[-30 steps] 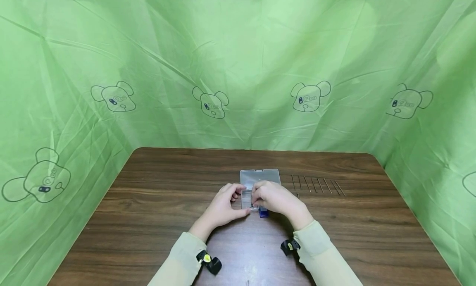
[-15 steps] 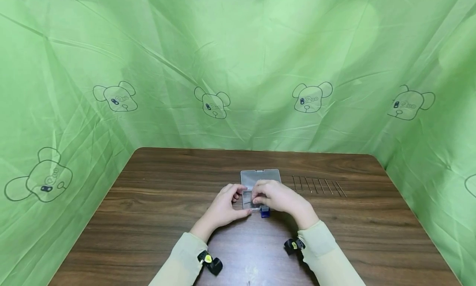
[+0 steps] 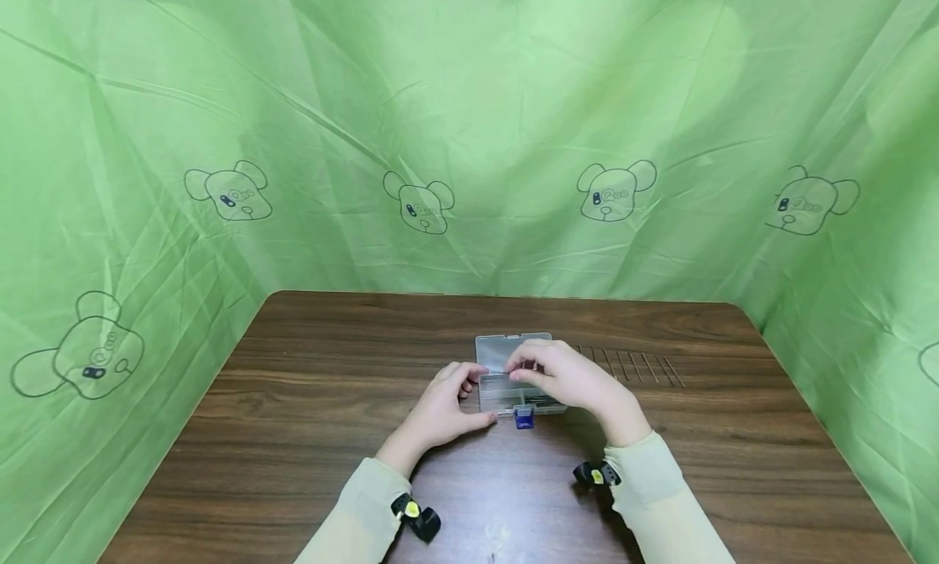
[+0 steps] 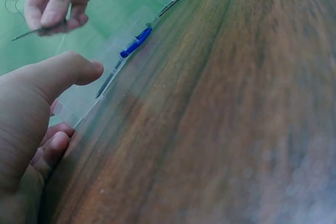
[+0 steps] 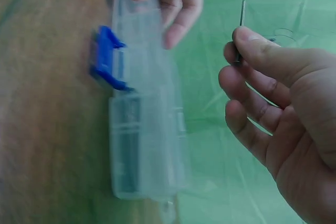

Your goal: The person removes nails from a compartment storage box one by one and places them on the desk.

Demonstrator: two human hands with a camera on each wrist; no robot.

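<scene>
A small clear plastic box [image 3: 506, 399] with a blue latch [image 3: 522, 419] lies open on the wooden table [image 3: 308, 401], its lid [image 3: 499, 348] leaning back. My left hand [image 3: 443, 401] grips the box's left end, thumb at the front corner. My right hand [image 3: 561, 378] hovers just above the box and pinches a thin metal pin [image 5: 242, 11] between thumb and forefinger. The left wrist view shows that pin [image 4: 31, 32] held clear of the box [image 4: 105, 66]. In the right wrist view the box [image 5: 147, 124] and latch [image 5: 106, 59] lie left of the right hand [image 5: 278, 103].
A row of several thin metal pins [image 3: 631, 364] lies on the table right of the box. Green printed cloth [image 3: 469, 140] walls the table at the back and both sides. Bare wood stretches left and in front of the hands.
My right hand has risen from low at the box's front, moving up and back, and now holds a pin above the box. The left hand has stayed on the box.
</scene>
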